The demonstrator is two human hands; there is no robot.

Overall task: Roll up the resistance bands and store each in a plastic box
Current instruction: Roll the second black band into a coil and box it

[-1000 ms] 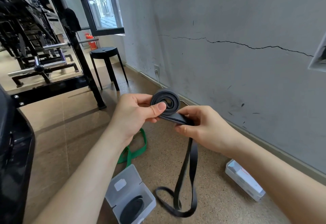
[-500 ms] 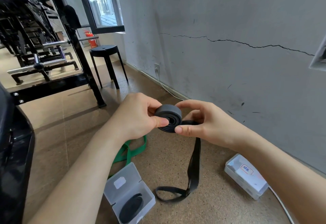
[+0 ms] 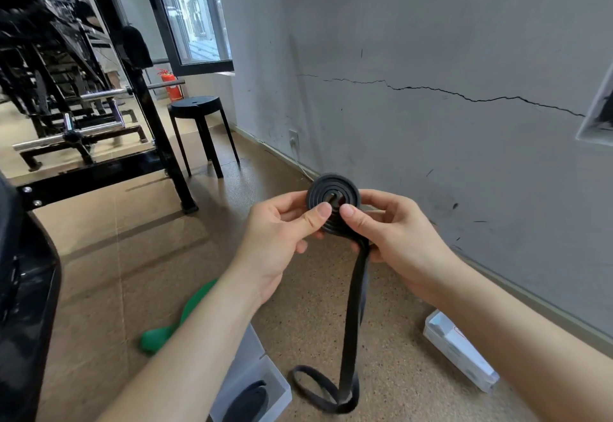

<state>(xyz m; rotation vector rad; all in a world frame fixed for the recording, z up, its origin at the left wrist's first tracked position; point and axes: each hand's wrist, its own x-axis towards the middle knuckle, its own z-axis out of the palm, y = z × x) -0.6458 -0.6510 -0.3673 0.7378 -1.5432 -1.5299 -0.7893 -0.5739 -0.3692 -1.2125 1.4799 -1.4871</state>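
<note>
I am midway through rolling the black band (image 3: 333,201). The wound part forms a flat coil that I hold up in front of me, just above the centre of the view, with its spiral face turned towards me. My left hand (image 3: 282,242) pinches it from 9 o'clock, thumb pressed on the face and the other fingers curled behind. My right hand (image 3: 398,239) pinches it from 3 o'clock in the same way, and its lower fingers curl round the strap where it leaves the coil at 5 o'clock. From there the loose tail (image 3: 352,322) hangs towards 6 o'clock and ends in a loop lying on the floor (image 3: 398,388).

By my reckoning a good length remains to wind. The next move calls for turning the coil between my thumbs while the right fingers feed the strap on flat and taut, so the turns stack without slipping sideways or springing open.

At 7 o'clock of the view the open box (image 3: 253,352) lies on the floor with a rolled band (image 3: 247,400) already in it. This coil therefore probably belongs in the second box (image 3: 461,352), at 4 o'clock near the wall; whether its lid is latched I cannot tell. The green band (image 3: 179,318) lies loose at 8 o'clock, partly behind my left forearm, not yet dealt with.
</note>
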